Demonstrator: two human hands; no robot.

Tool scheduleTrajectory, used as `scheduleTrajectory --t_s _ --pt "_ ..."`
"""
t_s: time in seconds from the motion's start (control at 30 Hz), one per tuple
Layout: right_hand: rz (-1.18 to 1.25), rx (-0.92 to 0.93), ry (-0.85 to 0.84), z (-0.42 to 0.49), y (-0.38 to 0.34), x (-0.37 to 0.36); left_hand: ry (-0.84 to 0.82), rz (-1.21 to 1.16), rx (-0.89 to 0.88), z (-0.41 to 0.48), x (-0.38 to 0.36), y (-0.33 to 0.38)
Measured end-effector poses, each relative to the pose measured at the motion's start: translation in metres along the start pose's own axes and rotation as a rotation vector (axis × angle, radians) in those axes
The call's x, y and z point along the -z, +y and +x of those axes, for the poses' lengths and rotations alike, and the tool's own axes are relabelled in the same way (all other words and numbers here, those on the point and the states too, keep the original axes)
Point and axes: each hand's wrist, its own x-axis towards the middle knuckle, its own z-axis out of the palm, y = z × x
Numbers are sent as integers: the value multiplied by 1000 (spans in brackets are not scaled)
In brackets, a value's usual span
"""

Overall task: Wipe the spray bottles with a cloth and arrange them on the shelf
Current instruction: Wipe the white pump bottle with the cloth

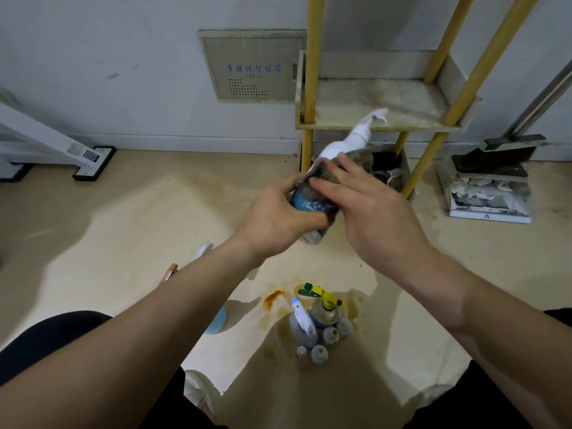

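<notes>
My left hand (280, 219) grips the lower body of a white spray bottle (346, 144) with a blue label, held tilted with its nozzle pointing up toward the shelf (377, 126). My right hand (368, 209) presses a grey cloth (359, 159) against the bottle's side with straight, spread fingers. On the floor between my knees stands a cluster of bottles: one with a green-and-yellow trigger (323, 305), a white-nozzled one (301, 323), and several small capped ones (318, 352).
The yellow-legged shelf has a stained, bare board and a lower tray with dark items (387, 168). A dustpan and broom (489, 178) stand at the right. A blue object (218, 323) and a pink-tipped item (170, 272) lie left. Brown stains (272, 297) mark the floor.
</notes>
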Motion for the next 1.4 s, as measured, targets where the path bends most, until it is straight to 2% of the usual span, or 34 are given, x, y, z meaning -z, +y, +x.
scheduleTrajectory --t_s 0.2,0.3,0.5,0.6,0.7,0.8,0.9,1.1,1.17,1.3,1.4 --pt "123 -355 -170 8 9 11 126 314 -62 0 0 4" --pt "360 -480 -184 6 12 5 145 388 -125 -2 -1 4" --pt "941 -651 37 7 2 4 182 219 -130 -5 -9 -1" --pt "1105 -700 102 8 -3 5 204 39 -128 -1 -5 -2" --pt "987 -603 130 6 -7 4 182 -7 -140 0 -4 -1" --pt "715 -341 122 5 -6 9 171 37 -157 1 -4 -1" --pt "446 -74 9 3 -7 9 127 89 -166 2 -2 -2" --pt "353 104 -97 3 -9 10 62 170 -171 1 2 -5" --pt "378 53 -116 6 -7 13 63 192 -171 -1 -2 -4" --pt "465 -233 -84 9 6 15 64 257 -169 -3 -9 -4" --pt "506 -348 -67 9 12 11 63 278 -153 -3 -7 -4"
